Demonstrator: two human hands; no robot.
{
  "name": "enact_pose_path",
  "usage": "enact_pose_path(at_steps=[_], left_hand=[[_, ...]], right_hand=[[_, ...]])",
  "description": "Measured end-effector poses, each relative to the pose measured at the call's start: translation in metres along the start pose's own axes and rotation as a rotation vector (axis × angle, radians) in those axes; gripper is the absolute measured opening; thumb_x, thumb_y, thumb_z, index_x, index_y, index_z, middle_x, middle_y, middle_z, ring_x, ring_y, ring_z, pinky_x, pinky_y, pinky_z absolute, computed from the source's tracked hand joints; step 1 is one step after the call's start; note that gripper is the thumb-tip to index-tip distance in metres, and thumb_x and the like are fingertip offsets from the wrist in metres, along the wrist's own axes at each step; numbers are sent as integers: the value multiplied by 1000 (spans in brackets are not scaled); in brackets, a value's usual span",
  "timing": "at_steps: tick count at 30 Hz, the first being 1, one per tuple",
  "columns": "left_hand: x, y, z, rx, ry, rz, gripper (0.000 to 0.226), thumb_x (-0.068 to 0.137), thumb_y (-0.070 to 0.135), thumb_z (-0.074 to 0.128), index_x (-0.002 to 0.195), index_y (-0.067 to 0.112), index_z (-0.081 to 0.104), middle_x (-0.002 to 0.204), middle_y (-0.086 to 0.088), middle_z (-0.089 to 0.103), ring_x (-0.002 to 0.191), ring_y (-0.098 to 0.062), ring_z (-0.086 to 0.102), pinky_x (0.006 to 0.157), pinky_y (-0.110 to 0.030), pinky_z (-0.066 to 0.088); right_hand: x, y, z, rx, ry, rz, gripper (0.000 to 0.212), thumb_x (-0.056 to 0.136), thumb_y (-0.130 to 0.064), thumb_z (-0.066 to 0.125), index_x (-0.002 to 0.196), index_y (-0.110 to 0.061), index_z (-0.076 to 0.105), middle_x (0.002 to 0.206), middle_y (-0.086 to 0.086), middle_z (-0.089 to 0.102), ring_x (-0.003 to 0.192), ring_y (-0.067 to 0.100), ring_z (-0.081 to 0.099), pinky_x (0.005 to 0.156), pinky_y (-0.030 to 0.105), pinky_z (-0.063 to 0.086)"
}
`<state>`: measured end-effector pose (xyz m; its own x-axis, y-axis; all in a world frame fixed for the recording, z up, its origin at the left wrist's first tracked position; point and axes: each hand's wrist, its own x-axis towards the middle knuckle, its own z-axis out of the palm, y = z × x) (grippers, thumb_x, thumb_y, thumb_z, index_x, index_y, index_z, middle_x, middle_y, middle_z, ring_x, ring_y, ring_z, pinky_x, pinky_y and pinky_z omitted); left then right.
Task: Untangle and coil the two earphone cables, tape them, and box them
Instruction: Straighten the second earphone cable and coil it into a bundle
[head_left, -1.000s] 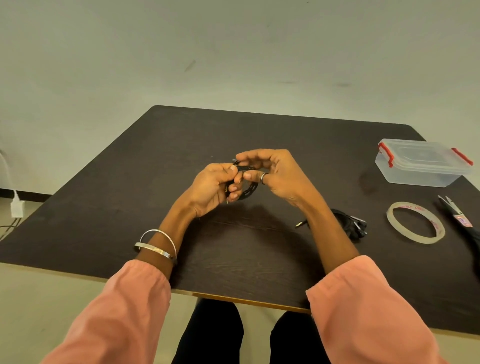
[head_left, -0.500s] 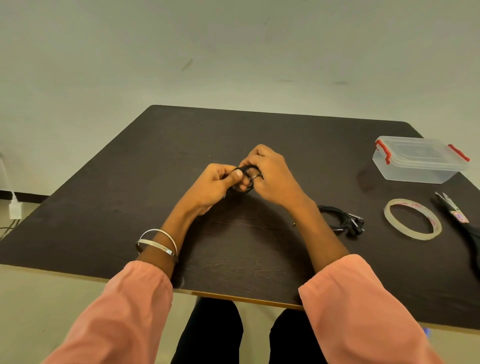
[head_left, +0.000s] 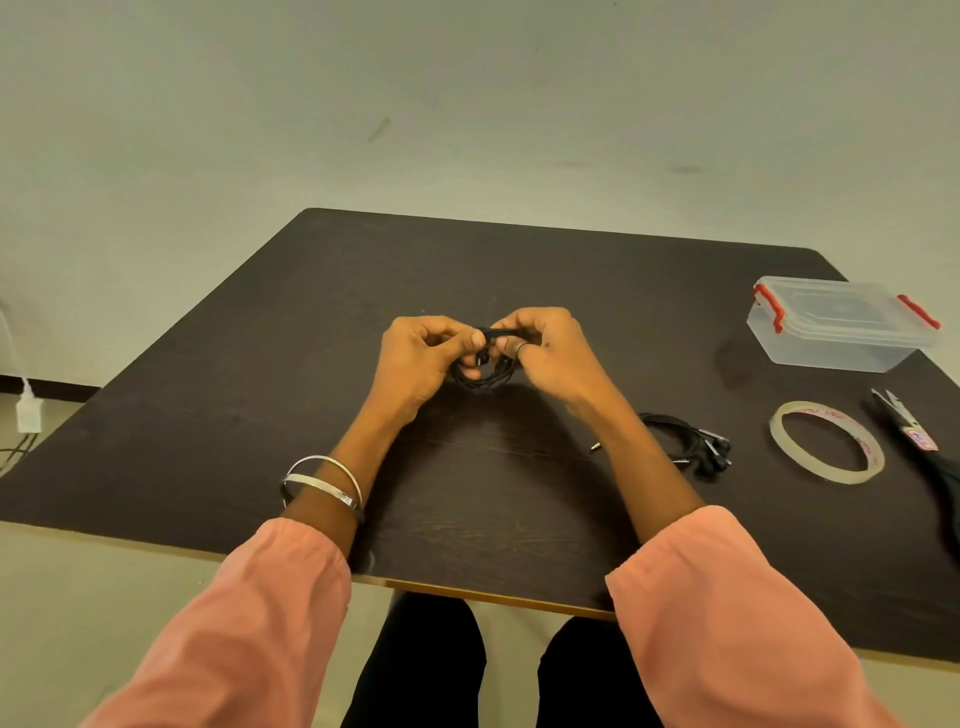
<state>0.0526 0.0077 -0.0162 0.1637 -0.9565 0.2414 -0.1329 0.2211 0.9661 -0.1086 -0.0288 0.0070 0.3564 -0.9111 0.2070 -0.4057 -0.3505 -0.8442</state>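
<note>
Both hands, left hand (head_left: 421, 358) and right hand (head_left: 545, 348), pinch a thin black earphone cable coil (head_left: 483, 376) above the dark surface (head_left: 260, 415) centre; light, springy loops need gripping across all strands.

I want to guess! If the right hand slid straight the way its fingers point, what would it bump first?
Probably the left hand: the right hand points leftward at it, both pinching the coiled earphone cable.

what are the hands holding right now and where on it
Both hands, left hand and right hand, pinch one coiled black earphone cable at the top of its loop, the rest hanging below the fingers. The other earphone cable lies unheld on the table.
</note>
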Motion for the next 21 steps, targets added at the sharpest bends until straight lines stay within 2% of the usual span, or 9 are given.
enact_pose_path(at_steps=[2,4,9,12,14,18,21], left_hand=[[1,-2,1,57,39,34,5,82,18,73,79,16,76,82,-13,72,75,-26,71,69,-43,60],[3,-4,1,113,87,39,6,81,20,74,77,22,76,85,-11,72,78,-25,72,71,-45,60],[2,-4,2,198,139,70,8,84,17,72,89,12,76,80,-5,74,78,-20,71,76,-42,59],[3,-5,1,138,153,37,7,84,17,71,86,13,76,81,-7,74,78,-21,72,77,-40,60],[2,-4,2,68,138,8,7,86,17,69,84,13,75,81,-9,74,79,-22,72,78,-40,59],[1,-1,6,-43,113,-34,11,87,13,67,79,11,73,71,-4,73,67,-17,70,70,-34,59],[1,-3,5,-79,119,-60,10,87,13,67,80,10,73,72,-7,73,67,-20,71,70,-37,60]], right_hand=[[0,1,2,139,-21,58,20,89,3,55,95,-8,70,84,9,72,82,15,69,82,30,56],[-1,1,3,259,-49,89,20,90,6,53,99,-4,69,86,13,71,83,17,69,84,32,56],[-4,-4,1,513,-161,145,27,91,14,45,108,5,63,91,15,69,85,21,69,79,31,58],[-4,-5,0,539,-189,138,30,90,17,44,111,5,63,99,16,67,92,22,68,79,31,59],[-3,-6,-1,551,-181,130,30,87,19,46,107,4,64,96,14,67,91,22,67,77,32,59],[-2,0,4,492,-124,106,25,84,16,54,98,-1,65,92,18,67,88,29,66,82,45,55],[-2,2,8,499,-115,93,31,81,15,62,107,-3,62,92,16,68,84,24,68,76,39,58]])
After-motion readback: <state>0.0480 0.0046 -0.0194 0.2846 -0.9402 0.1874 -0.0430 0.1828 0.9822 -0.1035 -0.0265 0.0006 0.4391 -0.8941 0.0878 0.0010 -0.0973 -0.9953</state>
